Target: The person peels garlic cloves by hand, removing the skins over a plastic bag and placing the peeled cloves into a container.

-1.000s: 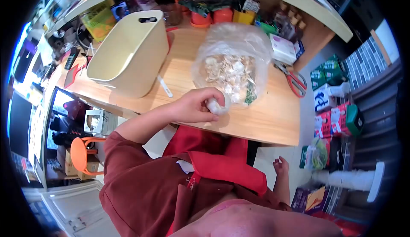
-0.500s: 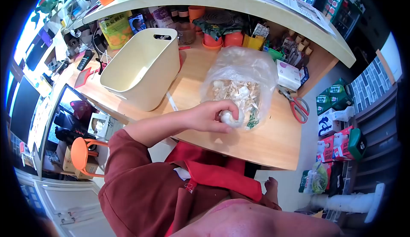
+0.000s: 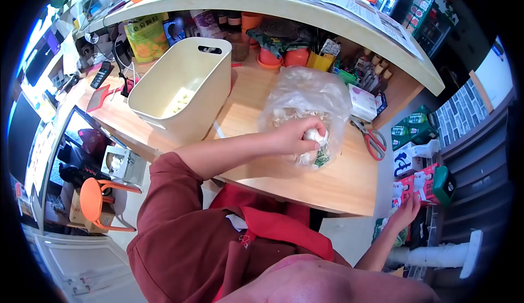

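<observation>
My left hand (image 3: 305,136) is closed round a white garlic bulb (image 3: 315,135), held over a clear plastic bag (image 3: 322,82) that lies open on the desk. Papery garlic skins (image 3: 292,116) fill the mouth of the bag, partly hidden behind my hand. Off the desk's right side, my right hand (image 3: 405,213) is raised with its fingers apart and holds nothing I can see. A cream plastic bin (image 3: 204,93) stands left of the bag. Several pale peeled cloves (image 3: 181,101) lie on its bottom.
Red-handled scissors (image 3: 374,142) lie at the desk's right edge, beside a white box (image 3: 362,102). A raised shelf (image 3: 305,0) runs along the back, with pots and packets under it. An orange stool (image 3: 91,200) stands at the left; packaged goods (image 3: 417,186) are stacked at the right.
My left hand, with the garlic bulb, has moved right and slightly up over the bag. My right hand has risen from beside my body, out to the right. Cloves now show in the bin.
</observation>
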Available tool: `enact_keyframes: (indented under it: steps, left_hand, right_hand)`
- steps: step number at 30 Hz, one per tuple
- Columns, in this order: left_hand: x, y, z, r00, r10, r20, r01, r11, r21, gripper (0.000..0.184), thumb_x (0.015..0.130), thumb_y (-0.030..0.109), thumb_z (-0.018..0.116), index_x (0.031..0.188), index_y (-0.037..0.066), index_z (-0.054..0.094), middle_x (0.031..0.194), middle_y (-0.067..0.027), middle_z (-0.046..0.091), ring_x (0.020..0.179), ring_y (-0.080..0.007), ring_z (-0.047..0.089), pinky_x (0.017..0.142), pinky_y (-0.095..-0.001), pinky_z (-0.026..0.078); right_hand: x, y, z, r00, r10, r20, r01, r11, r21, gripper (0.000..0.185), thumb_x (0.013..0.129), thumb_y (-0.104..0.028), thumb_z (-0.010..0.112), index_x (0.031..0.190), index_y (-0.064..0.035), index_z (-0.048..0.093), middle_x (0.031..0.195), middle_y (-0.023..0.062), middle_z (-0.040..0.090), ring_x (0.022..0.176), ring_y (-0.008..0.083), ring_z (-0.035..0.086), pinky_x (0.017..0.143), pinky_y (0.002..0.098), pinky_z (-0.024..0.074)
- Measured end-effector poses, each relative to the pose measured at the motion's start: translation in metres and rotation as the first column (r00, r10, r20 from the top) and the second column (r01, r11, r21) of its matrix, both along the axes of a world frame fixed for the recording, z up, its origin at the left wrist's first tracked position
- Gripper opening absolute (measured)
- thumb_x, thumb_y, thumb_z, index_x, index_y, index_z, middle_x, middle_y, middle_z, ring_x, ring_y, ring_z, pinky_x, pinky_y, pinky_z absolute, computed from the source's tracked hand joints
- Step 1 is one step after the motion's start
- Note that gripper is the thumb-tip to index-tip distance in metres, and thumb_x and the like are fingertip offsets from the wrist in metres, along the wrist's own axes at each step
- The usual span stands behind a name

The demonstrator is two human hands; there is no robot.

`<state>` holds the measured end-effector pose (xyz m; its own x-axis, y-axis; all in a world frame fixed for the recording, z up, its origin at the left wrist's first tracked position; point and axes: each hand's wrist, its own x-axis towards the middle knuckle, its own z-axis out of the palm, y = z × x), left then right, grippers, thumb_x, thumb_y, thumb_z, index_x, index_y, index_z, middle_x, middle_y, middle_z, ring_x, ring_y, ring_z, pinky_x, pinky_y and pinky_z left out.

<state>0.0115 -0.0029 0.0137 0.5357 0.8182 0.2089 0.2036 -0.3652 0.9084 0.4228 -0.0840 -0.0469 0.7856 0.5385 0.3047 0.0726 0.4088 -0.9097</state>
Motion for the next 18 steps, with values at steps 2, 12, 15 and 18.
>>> enact_keyframes:
  steps: [2, 12, 15, 18]
  left_hand:
    - [0.001, 0.0, 0.001, 0.999, 0.037, 0.013, -0.036, 0.999, -0.003, 0.033, 0.074, 0.013, 0.063, 0.103, 0.011, 0.05, 0.091, -0.0092, 0.055, 0.079, -0.0194, 0.055, 0.072, -0.0315, 0.045]
    - [-0.001, 0.02, -0.03, 0.979, 0.201, 0.023, -0.196, 0.92, 0.34, 0.05, 0.071, 0.009, 0.062, 0.116, 0.005, 0.042, 0.102, -0.0106, 0.052, 0.086, -0.018, 0.055, 0.073, -0.0308, 0.047]
    - [-0.011, 0.009, -0.018, 0.96, 0.246, 0.131, -0.222, 0.959, -0.175, 0.051, 0.069, 0.009, 0.064, 0.116, 0.003, 0.043, 0.099, -0.0108, 0.054, 0.074, -0.0157, 0.057, 0.062, -0.0282, 0.048]
    - [-0.014, 0.011, -0.024, 0.964, 0.224, 0.142, -0.208, 0.971, -0.121, 0.051, 0.071, 0.008, 0.063, 0.117, 0.004, 0.043, 0.094, -0.0096, 0.055, 0.065, -0.0127, 0.056, 0.053, -0.0253, 0.046]
  right_hand:
    - [-0.028, 0.003, 0.034, 0.966, 0.223, 0.132, -0.221, 0.975, -0.031, 0.015, 0.086, -0.001, 0.05, 0.1, -0.0013, 0.055, 0.095, 0.006, 0.058, 0.082, 0.0116, 0.055, 0.07, 0.0229, 0.0444]
    - [-0.239, 0.066, 0.088, 0.276, 0.904, 0.327, -0.765, 0.412, -0.494, 0.024, 0.086, -0.011, 0.054, 0.108, -0.0002, 0.054, 0.103, 0.0076, 0.058, 0.094, 0.0147, 0.055, 0.082, 0.0261, 0.0438]
    - [-0.261, 0.094, 0.075, 0.252, 0.897, 0.364, -0.706, 0.428, -0.565, 0.031, 0.086, -0.019, 0.055, 0.111, 0.0005, 0.053, 0.103, 0.0106, 0.058, 0.093, 0.0177, 0.056, 0.082, 0.0283, 0.0443]
    - [-0.269, 0.11, 0.061, 0.241, 0.857, 0.455, -0.68, 0.483, -0.551, 0.034, 0.087, -0.024, 0.054, 0.111, 0.0003, 0.052, 0.1, 0.0136, 0.059, 0.093, 0.0203, 0.056, 0.081, 0.0302, 0.0442]
